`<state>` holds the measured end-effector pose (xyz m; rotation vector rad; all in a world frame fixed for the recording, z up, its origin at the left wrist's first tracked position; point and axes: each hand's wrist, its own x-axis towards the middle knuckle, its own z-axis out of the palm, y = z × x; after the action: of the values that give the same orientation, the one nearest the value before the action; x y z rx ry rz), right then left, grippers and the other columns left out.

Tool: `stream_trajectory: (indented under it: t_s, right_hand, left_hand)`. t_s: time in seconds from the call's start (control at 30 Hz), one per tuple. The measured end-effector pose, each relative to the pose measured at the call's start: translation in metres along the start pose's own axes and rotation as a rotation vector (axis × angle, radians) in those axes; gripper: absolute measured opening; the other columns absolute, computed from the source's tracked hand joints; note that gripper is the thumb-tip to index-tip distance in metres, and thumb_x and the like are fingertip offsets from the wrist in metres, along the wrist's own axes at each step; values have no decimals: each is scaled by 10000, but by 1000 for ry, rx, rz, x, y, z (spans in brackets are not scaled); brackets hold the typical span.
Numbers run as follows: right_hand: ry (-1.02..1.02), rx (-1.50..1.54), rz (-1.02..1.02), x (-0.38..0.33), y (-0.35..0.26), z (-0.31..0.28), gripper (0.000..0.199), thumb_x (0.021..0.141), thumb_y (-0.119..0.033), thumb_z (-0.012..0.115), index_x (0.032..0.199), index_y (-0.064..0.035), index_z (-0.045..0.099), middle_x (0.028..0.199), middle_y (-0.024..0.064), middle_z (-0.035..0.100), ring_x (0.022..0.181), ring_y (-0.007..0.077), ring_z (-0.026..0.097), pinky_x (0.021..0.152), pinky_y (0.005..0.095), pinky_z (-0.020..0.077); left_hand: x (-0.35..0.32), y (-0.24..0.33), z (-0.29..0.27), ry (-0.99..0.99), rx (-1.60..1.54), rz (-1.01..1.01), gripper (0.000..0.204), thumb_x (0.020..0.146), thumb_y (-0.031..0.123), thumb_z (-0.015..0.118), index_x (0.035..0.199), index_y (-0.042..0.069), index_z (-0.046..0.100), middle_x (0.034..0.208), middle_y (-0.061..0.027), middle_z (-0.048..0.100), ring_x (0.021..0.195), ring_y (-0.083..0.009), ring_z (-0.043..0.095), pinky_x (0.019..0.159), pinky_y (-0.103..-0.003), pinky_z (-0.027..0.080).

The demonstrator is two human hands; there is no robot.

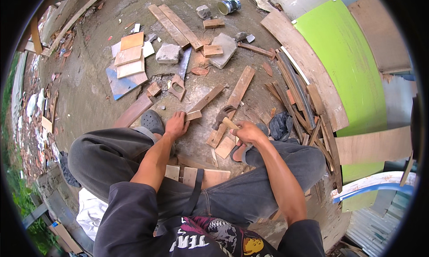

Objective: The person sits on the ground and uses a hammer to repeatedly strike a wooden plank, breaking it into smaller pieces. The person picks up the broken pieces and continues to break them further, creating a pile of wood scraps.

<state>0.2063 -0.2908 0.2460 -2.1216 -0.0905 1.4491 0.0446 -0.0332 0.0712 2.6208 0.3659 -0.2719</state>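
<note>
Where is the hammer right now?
In the head view, just right of centre, the hammer is gripped in the right hand, its head overlapping the long plank in view.

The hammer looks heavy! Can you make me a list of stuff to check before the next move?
1. Hammer held by its wooden handle: ok, the right grip is around it.
2. Left grip away from the hammer: ok, there is a gap between them.
3. Small wooden block steady: cannot tell; the left grip is at its end, but how firmly doesn't show.
4. Saw away from both grips: ok, it lies on the ground farther off.
5. Loose wood cleared away: not ok, a pale board lies close to the right grip.
</note>
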Motion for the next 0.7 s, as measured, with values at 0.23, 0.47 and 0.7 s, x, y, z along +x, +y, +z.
stream_trajectory:
  t_s: [0.23,0.47,0.7]
  right_hand:
    - [-136,93,47,22,-30,12,346,869,-179,698,1075,69,572,774,107,648,521,140,572,423,300,428]
    - [-278,-173,63,78,-63,3,248,890,-190,642,1087,-41,620,835,63,677,515,117,486,436,294,381]
    - [-282,-202,49,82,-77,-5,258,877,-207,676,1076,-44,675,765,46,672,496,96,488,415,266,367]
  left_hand:
    - [0,-11,2,28,-175,-112,471,859,354,646,1182,45,495,1158,-198,592,1097,-382,557,902,-452,475]
    - [5,-13,-6,-1,-116,-195,489,768,320,727,1085,31,492,1089,-212,619,1080,-387,559,907,-457,465]
    - [-3,-16,2,125,-122,-157,475,744,243,767,1101,47,522,1126,-152,536,1093,-340,517,927,-428,436]
